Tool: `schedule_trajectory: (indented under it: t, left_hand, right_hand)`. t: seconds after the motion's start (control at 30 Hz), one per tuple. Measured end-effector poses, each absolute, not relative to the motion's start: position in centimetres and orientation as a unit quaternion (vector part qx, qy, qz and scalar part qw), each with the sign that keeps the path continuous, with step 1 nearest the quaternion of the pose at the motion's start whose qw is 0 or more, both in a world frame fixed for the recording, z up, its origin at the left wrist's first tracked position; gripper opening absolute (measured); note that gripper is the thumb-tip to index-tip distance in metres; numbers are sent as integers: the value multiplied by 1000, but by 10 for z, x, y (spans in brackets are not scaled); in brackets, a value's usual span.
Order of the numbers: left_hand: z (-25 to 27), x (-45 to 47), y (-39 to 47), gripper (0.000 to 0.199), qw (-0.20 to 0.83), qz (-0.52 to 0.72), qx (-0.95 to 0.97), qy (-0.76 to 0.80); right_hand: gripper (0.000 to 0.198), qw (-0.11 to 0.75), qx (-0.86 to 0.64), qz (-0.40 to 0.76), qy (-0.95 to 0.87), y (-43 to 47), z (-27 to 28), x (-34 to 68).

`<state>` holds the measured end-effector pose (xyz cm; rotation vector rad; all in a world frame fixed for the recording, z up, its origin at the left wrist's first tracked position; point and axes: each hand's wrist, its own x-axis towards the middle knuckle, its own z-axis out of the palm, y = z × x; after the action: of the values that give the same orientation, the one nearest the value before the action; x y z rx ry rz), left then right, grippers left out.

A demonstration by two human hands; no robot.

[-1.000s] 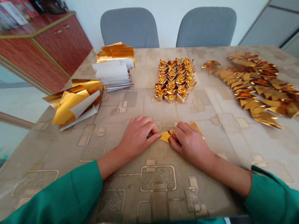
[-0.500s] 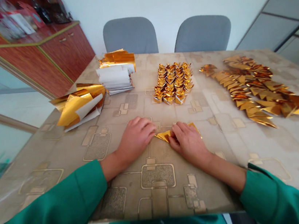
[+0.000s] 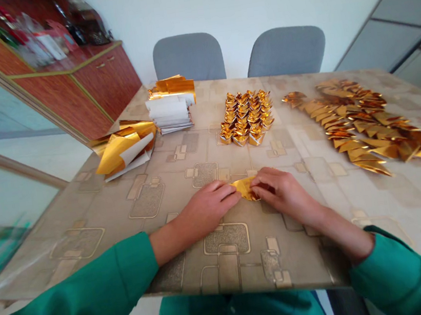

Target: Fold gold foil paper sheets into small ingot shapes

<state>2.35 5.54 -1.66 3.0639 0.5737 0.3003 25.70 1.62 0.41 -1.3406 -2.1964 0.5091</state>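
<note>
Between my two hands is a small folded piece of gold foil paper [image 3: 245, 188], just above the patterned tabletop. My left hand [image 3: 213, 204] has its fingers closed at the paper's left end. At its right end my right hand [image 3: 285, 189] pinches the paper between thumb and fingers. The fingers cover both ends of the piece. Beyond my hands stand rows of folded gold paper ingots [image 3: 247, 116], packed in a block.
A pile of flat folded gold pieces [image 3: 361, 124] spreads over the table's right side. Loose gold sheets [image 3: 126, 148] and a stack of white-backed paper [image 3: 169, 114] lie at the left. Two grey chairs [image 3: 187, 57] stand behind the table [image 3: 182, 182], with a wooden cabinet [image 3: 108, 88] beyond.
My left hand has moved right and taken hold of the gold paper's left end. The right hand has shifted right, and the paper has been turned. The camera view has shifted slightly.
</note>
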Motion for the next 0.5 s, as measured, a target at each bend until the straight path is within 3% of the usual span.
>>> schedule_trajectory:
  t: [0.1,0.37,0.5]
  left_hand:
    - [-13,26,54,42,1,74,981,177]
    - [-7,24,54,44,-22,51,985,160]
    - [-5,23,54,48,-22,35,985,166]
  right_hand:
    - [18,261,-443,162,-842,7,11,266]
    - [23,126,-412,37,-902,-10,2,263]
    - [26,97,-398,38,-911,-12,0,265]
